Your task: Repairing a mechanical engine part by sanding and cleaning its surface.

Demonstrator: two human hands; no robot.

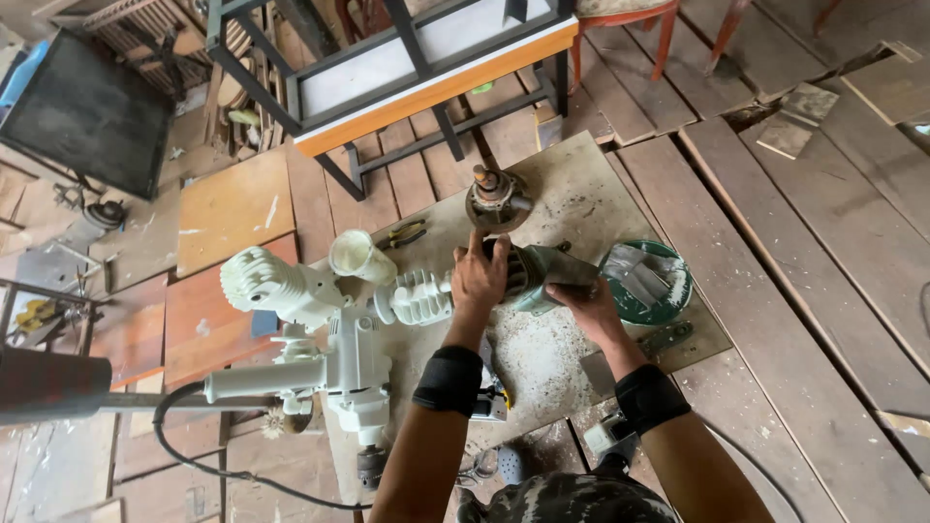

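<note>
- Head view, the only one I have: both of my hands meet on a dark grey motor part (528, 273) lying near the middle of a dusty board (581, 184) on the plank floor (823, 242)
- my left hand (478, 281) is closed over the top of the motor part at its left end, fingers curled down over the ribbed dark section
- my right hand (586, 305) grips the same part from the right, wrapped around its paler grey-green end; black wrist bands sit on both forearms
- just left of my left hand, touching the motor part's end, I see a white ribbed piece (415, 297)
- beyond that lies a white power drill (334, 363) with a long side handle and a black cord (208, 455) looping off to the lower left
- a white finned housing (262, 281) and a cream cup-shaped piece (356, 257) sit above the drill
- a round rusty assembly (496, 200) stands on the board just above my left hand
- a green round lid (644, 281) holding grey scraps lies just right of my right hand
- pliers (405, 234) with yellow-green grips lie near the cream piece
- an orange-edged bench (426, 77) with a black metal frame stands at the top of the view
</note>
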